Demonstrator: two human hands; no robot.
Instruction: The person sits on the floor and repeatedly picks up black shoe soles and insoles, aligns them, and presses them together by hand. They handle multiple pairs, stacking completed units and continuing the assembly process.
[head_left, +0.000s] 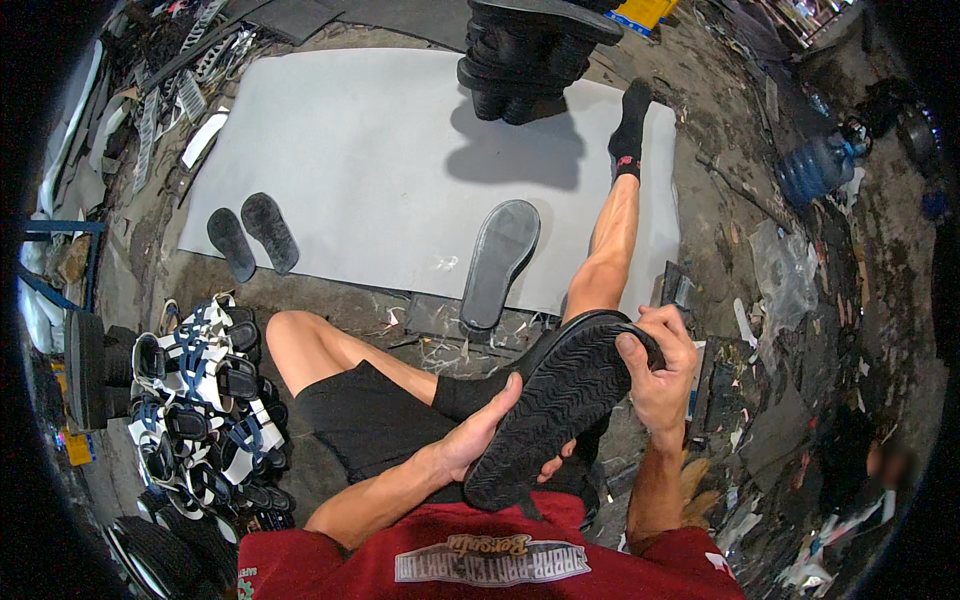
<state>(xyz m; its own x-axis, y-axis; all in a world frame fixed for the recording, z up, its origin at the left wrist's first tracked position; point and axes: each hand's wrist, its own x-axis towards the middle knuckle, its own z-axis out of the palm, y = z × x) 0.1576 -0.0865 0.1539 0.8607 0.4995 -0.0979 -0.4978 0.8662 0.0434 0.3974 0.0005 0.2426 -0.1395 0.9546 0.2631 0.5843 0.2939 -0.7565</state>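
Note:
Across my lap lies a black sandal sole (545,420), its wavy tread turned up toward me. My left hand (480,430) is closed around the lower part of it, thumb along the near-left edge and fingertips showing at the other side. With thumb and bent fingers, my right hand (660,365) grips the far right end at its rim. Another dark layer shows along the far edge; what is under the sole is hidden. A single grey-black sole (502,262) lies just beyond, partly on the pale sheet (340,150).
Two small dark soles (270,232) lie at the sheet's left edge. A tall stack of black soles (525,60) stands at the back. White and dark sandals (205,400) are heaped left of my knee. A blue water bottle (815,170) and scraps lie on the right.

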